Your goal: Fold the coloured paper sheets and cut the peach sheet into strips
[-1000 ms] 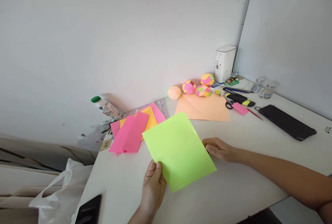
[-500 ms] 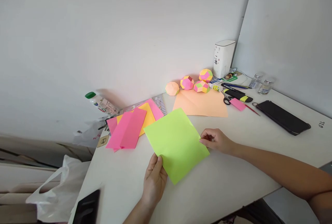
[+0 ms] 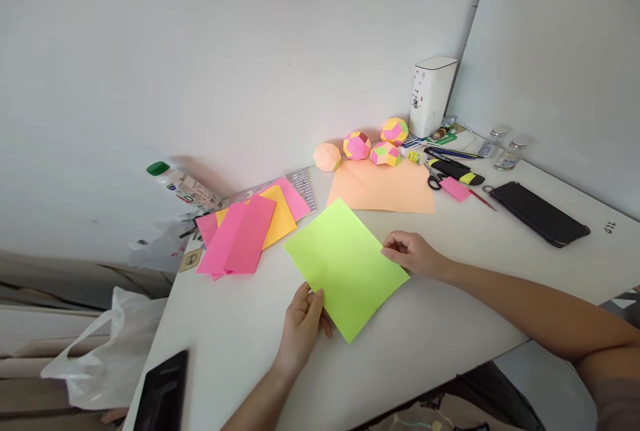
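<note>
A square sheet of light green paper [image 3: 347, 268] is held up over the white table, turned with one corner toward me. My left hand [image 3: 304, 324] pinches its lower left edge, thumb on top. On the opposite side, the fingertips of my right hand [image 3: 413, 254] are closed on the upper right edge. Behind the sheet lies a piece of peach paper [image 3: 383, 186]. Folded pink paper [image 3: 240, 238] rests to the left, over yellow paper [image 3: 285, 218].
Several paper balls [image 3: 357, 145] stand along the wall, near a white container [image 3: 433, 96]. Scissors [image 3: 434, 180], a cutter [image 3: 457, 171], two glass jars [image 3: 511, 154] and a black case [image 3: 540, 213] are at right. A bottle [image 3: 185, 188], dark phone [image 3: 163, 391] and plastic bag [image 3: 107, 351] are left.
The green sheet has turned slightly and its left part has shifted right with my left hand. The whole view has moved a little, so the table items appear higher.
</note>
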Motion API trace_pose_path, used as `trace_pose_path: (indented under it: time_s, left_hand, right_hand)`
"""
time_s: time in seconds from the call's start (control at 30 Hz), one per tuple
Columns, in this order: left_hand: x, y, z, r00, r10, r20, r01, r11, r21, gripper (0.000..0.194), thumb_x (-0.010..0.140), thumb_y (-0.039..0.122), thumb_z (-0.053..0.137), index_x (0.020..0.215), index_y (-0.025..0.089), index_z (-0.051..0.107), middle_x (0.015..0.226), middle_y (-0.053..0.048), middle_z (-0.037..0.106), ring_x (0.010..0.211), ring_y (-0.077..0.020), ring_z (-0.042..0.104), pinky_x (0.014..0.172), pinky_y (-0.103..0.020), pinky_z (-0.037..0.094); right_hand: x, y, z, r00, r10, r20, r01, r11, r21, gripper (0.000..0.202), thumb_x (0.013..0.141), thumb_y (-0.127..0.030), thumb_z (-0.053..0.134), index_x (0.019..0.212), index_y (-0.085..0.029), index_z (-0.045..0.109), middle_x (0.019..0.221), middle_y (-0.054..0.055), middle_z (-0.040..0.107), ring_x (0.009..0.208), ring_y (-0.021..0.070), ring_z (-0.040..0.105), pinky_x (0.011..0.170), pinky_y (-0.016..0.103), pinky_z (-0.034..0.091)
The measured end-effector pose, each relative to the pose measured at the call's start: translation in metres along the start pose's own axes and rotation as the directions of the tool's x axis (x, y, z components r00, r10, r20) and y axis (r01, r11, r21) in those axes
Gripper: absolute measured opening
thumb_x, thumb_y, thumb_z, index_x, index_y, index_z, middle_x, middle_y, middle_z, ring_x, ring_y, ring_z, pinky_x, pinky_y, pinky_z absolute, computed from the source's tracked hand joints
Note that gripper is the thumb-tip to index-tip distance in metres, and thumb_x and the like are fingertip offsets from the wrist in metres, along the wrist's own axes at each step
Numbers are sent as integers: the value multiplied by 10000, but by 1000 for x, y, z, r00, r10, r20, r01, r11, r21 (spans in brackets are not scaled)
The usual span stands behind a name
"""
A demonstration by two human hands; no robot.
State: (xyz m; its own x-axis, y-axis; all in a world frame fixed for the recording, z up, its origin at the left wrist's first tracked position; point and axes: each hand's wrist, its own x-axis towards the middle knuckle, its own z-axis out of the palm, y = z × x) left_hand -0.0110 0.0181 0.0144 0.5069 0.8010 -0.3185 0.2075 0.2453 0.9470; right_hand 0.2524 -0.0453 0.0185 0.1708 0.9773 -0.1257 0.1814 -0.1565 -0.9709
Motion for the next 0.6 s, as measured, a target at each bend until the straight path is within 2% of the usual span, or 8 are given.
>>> trace_pose_path:
  time_s: [0.17,0.33,0.5,0.6]
  left_hand:
    - [1,2,1,1000,-25,-4,25,998,-60,541,801,549,588,1184,179,492,664,17,630,416,-111,525,398,-239,433]
    - [2,2,2,1000,-16,-8,15,993,-117,499,820,527,582,1173,185,494,744,-10,654,581,-148,619,466,-242,473]
    - [1,0,3,999,-10,30,14,991,-130,495,818,530,588,1164,187,501,812,-36,670,678,-175,652,537,-271,511]
    - [1,0,3,998,-5,63,12,993,-117,486,831,528,572,1166,185,492,884,-54,677,704,-178,657,572,-288,527]
  right_hand:
    - [1,1,-2,994,48,97,-51,999,20,331,766,-505,611,815,-182,555,649,-35,503,524,78,413,461,226,348]
    - [2,0,-5,982,88,164,-84,996,-32,326,705,-474,685,707,-190,523,609,-50,457,576,104,459,534,264,460]
    - [3,1,-5,992,89,89,-86,996,-28,350,708,-470,679,652,-198,466,580,-69,392,525,79,382,479,235,399]
    - [5,2,-6,995,92,43,-91,996,-14,341,726,-495,653,682,-196,494,595,-60,412,532,87,398,473,239,390]
